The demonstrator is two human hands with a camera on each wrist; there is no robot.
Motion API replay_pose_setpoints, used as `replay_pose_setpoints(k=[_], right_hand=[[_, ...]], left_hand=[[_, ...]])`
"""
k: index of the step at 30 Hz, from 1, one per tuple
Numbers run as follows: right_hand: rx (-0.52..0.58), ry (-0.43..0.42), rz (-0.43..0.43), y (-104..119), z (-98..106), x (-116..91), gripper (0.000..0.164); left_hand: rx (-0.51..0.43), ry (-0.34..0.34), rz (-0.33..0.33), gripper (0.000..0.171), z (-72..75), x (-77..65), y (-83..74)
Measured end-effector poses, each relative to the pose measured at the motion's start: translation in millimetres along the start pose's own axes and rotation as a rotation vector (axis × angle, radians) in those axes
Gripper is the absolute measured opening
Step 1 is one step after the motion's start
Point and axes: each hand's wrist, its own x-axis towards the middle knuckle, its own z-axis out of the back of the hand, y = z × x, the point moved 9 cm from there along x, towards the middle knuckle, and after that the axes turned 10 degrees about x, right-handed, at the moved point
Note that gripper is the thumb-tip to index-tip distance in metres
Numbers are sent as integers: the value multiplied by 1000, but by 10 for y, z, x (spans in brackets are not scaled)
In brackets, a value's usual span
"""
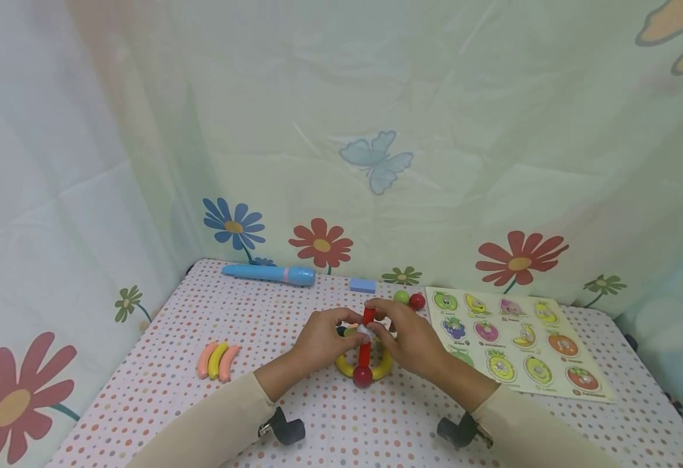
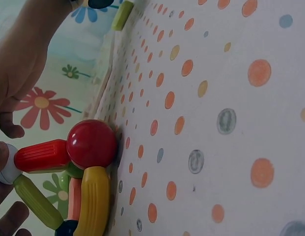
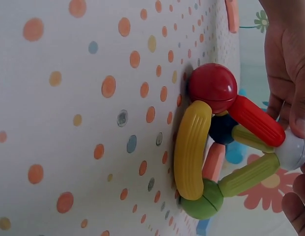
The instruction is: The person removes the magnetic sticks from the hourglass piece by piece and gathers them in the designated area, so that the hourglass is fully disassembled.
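Observation:
A toy frame of magnetic sticks and balls stands on the table in front of me, with curved yellow sticks [image 3: 192, 150] and a red ball [image 1: 362, 376] at its base. Its straight sticks lean up to a white ball [image 3: 291, 150] at the top; one of them is a red stick [image 2: 41, 156]. Above the white ball another red stick [image 1: 369, 315] points up. My left hand [image 1: 322, 338] pinches the white ball from the left, thumb on it. From the right, my right hand [image 1: 414, 338] has its thumb on the same ball and an index finger at the upper red stick.
Pink and yellow curved sticks [image 1: 218, 361] lie at the left. A blue pen-shaped object [image 1: 268, 273] and a blue block [image 1: 362, 285] lie along the back. Behind the right hand are a green ball [image 1: 401, 297] and a red ball [image 1: 417, 301], beside a fruit picture sheet [image 1: 534, 344].

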Motion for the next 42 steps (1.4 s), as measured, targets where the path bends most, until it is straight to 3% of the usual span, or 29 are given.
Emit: replay_pose_setpoints(k=[12,23,32,42], right_hand=[[-13,13,28,-22,-11,2,56],[78,78,-93,-124,43,20,70],[-4,60,-93,-219,335,-130,70],[56,104,-137,-467,695,-533,64]], left_hand=[[23,-4,-7,32,-10,3,2],[21,-5,-25,33,-8,2,-22],[27,8,-8,31,-6,-10,-17],[25,22,25,31,-24,-7,12]])
